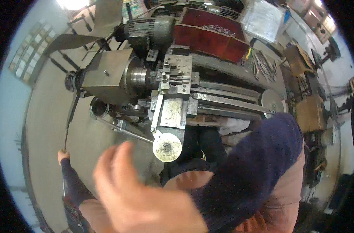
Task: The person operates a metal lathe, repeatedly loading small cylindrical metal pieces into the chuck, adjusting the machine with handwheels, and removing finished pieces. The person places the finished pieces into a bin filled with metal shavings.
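Observation:
A small lathe-like machine (173, 72) with a bright cylindrical chuck (140, 75) stands before me. At the far left, my left hand (63, 157) is closed around the lower end of a long dark lever (71, 112), which runs up to the machine's left end. My right hand (142, 198) is close to the camera and smeared by motion, its fingers stretched up and left with nothing visible in them. Just beyond it is a round metal disc (167, 147) at the front of the cross slide, and the hand appears apart from it. The palm side is hidden.
Behind the machine sit an electric motor (151, 31) and a dark red tray (210, 43) with small metal parts in one compartment. Wrenches (262, 66) lie to its right. A second round disc (272, 101) is at the right end. A bent metal sheet (70, 43) stands at the upper left.

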Available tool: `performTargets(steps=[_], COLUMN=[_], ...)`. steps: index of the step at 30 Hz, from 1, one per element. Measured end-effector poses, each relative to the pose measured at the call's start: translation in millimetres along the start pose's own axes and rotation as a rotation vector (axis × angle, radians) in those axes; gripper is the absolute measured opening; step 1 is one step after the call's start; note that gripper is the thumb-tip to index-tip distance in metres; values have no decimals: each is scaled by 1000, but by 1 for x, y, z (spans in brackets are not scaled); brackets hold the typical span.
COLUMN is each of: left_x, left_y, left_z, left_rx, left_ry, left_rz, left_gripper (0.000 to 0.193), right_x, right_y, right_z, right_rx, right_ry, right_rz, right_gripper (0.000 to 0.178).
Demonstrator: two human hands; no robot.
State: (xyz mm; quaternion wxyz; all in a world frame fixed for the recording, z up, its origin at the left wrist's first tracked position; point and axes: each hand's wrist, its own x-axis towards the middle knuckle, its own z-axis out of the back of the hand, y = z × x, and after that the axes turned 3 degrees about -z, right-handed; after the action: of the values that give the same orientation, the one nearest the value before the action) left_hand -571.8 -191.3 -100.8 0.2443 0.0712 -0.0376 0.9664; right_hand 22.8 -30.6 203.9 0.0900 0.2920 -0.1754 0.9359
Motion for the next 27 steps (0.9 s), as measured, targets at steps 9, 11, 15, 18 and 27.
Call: performTargets(steps=[9, 11, 15, 18, 27], left_x=[-102, -93, -99, -58, -101], left_y=[-193, -211, -254, -228, -177], left_z=[-134, -194, -165, -167, -150], left_rx=[-709, -516, 55, 189, -532], left_ry=[512, 375, 293, 319, 461], left_rz=[-61, -221, -392, -366, -298], left_gripper=[38, 40, 30, 23, 45], right_x=[-103, -152, -255, -286, -525], right_y=[-102, -115, -105, -108, -219], right_z=[14, 0, -12, -10, 16], right_rx=[191, 216, 246, 280, -314], right_ry=[543, 571, 588, 615, 476], right_rz=[-401, -633, -922, -1171, -1425], right_gripper=[51, 55, 52, 49, 55])
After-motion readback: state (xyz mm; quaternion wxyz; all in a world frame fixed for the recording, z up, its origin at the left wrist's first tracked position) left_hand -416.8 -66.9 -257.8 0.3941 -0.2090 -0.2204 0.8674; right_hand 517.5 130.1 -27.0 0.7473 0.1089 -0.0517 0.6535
